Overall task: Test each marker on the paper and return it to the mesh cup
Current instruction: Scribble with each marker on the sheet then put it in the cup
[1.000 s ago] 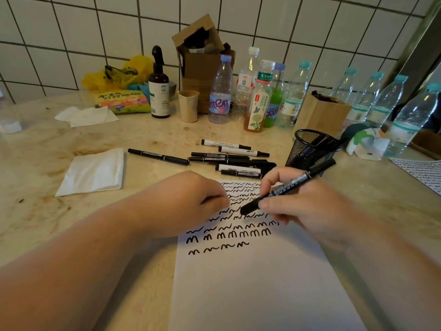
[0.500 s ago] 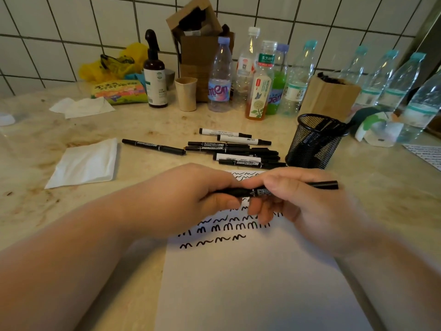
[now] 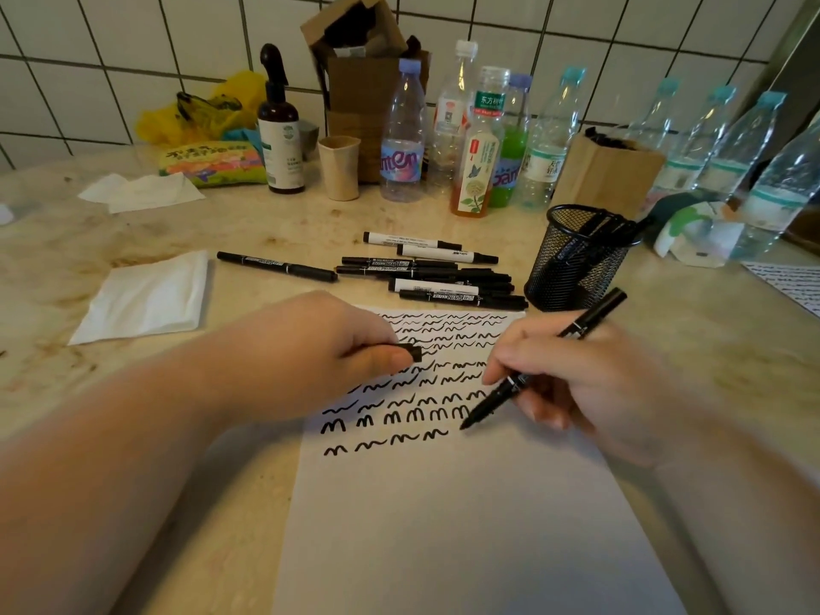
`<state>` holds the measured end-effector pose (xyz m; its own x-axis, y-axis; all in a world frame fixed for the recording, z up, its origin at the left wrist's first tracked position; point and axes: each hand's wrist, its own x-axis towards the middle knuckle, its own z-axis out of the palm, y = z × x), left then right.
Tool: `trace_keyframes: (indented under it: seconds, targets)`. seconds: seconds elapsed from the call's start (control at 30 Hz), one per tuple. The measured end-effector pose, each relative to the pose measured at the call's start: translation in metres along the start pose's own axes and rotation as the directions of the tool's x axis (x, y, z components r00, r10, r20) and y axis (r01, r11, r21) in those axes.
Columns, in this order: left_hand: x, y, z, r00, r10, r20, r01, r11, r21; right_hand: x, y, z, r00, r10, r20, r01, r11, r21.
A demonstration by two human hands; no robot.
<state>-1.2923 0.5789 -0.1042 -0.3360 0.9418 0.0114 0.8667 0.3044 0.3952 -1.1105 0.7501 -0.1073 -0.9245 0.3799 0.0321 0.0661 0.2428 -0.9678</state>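
A white paper (image 3: pixel 466 517) lies in front of me, its upper part covered with rows of black squiggles. My right hand (image 3: pixel 590 383) grips a black marker (image 3: pixel 501 392), uncapped, its tip pointing down at the paper near the end of the last squiggle row. My left hand (image 3: pixel 319 352) pinches the marker's black cap (image 3: pixel 412 352) over the paper's upper left. A black mesh cup (image 3: pixel 577 264) stands beyond the paper at right with some markers in it. Several black and white markers (image 3: pixel 435 273) lie in a pile beyond the paper, one more marker (image 3: pixel 277 267) apart to the left.
A folded white tissue (image 3: pixel 146 299) lies at left. Along the tiled wall stand plastic bottles (image 3: pixel 401 135), a paper cup (image 3: pixel 339 168), a brown spray bottle (image 3: pixel 278 130), cardboard boxes (image 3: pixel 605 175) and a yellow bag (image 3: pixel 199 111). Another scribbled sheet (image 3: pixel 790 286) lies far right.
Half a second ago both hands held the marker level together. Now the cap is off in my left hand, and my right hand has tilted the marker tip down toward the paper.
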Motion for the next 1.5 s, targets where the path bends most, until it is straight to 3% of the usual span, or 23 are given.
trace_keyframes:
  seconds: [0.13, 0.5, 0.93, 1.07, 1.33, 1.5]
  targets:
    - [-0.001, 0.001, -0.001, 1.000, -0.007, 0.014, 0.006, 1.000, 0.028, 0.001, 0.001, 0.002, 0.996, 0.085, 0.003, -0.085, 0.996, -0.010]
    - [0.001, -0.001, 0.003, 1.000, -0.022, 0.008, 0.022, 0.998, 0.063, 0.003, 0.001, 0.006, 0.996, 0.091, 0.007, -0.091, 0.996, -0.017]
    - [0.000, 0.000, 0.003, 0.999, -0.039, 0.012, 0.038, 0.997, 0.063, 0.003, 0.003, 0.003, 0.991, 0.109, -0.079, -0.112, 0.993, -0.031]
    - [0.000, 0.001, 0.003, 0.999, -0.044, -0.018, 0.045, 0.997, 0.063, 0.003, 0.005, -0.001, 0.983, 0.080, -0.166, -0.087, 0.995, -0.041]
    - [-0.001, 0.002, 0.004, 0.999, -0.042, -0.028, 0.041, 0.999, -0.012, 0.006, 0.000, -0.004, 0.981, -0.028, -0.194, 0.053, 0.991, 0.122]
    - [-0.002, 0.003, 0.004, 0.999, -0.040, -0.031, 0.039, 0.999, -0.031, 0.005, 0.000, -0.003, 0.989, -0.070, -0.132, 0.112, 0.930, 0.350]
